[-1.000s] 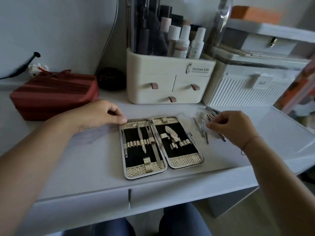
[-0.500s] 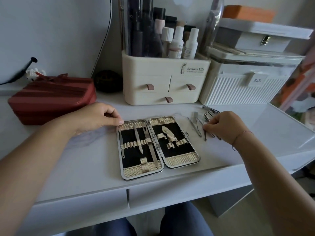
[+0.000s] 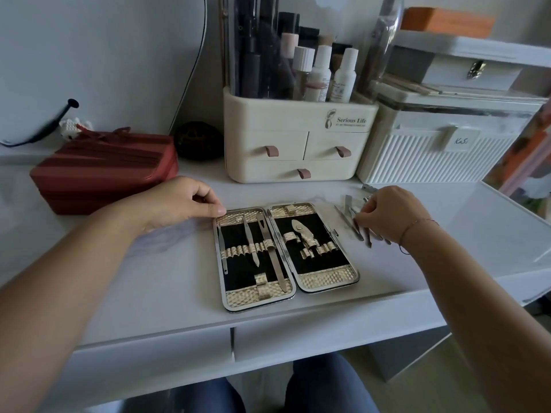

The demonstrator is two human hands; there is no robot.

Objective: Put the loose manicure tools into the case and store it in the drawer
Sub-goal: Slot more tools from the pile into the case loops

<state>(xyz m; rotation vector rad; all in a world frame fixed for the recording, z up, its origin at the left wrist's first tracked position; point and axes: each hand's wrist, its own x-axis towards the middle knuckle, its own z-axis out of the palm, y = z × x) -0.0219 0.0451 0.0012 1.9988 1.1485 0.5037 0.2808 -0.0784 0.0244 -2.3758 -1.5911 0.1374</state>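
Observation:
An open manicure case [image 3: 284,254], gold-trimmed with black lining, lies flat on the white desk [image 3: 167,281]. Three slim metal tools sit in its left half and a clipper in its right half. My left hand [image 3: 182,202] rests at the case's top left corner, fingers curled, thumb tip touching the rim. Several loose metal tools [image 3: 351,222] lie on the desk just right of the case. My right hand [image 3: 387,214] is over them, fingertips curled down onto the pile and hiding part of it. Two shut drawer fronts [image 3: 313,338] run under the desk edge.
A cream cosmetics organiser [image 3: 298,144] with small drawers stands behind the case. A white ribbed box [image 3: 441,150] is to its right and a red striped pouch [image 3: 104,168] sits at the back left. My knees show below the desk.
My right hand has lowered slightly onto the loose tools. My left hand stays at the case corner. The view has shifted a little.

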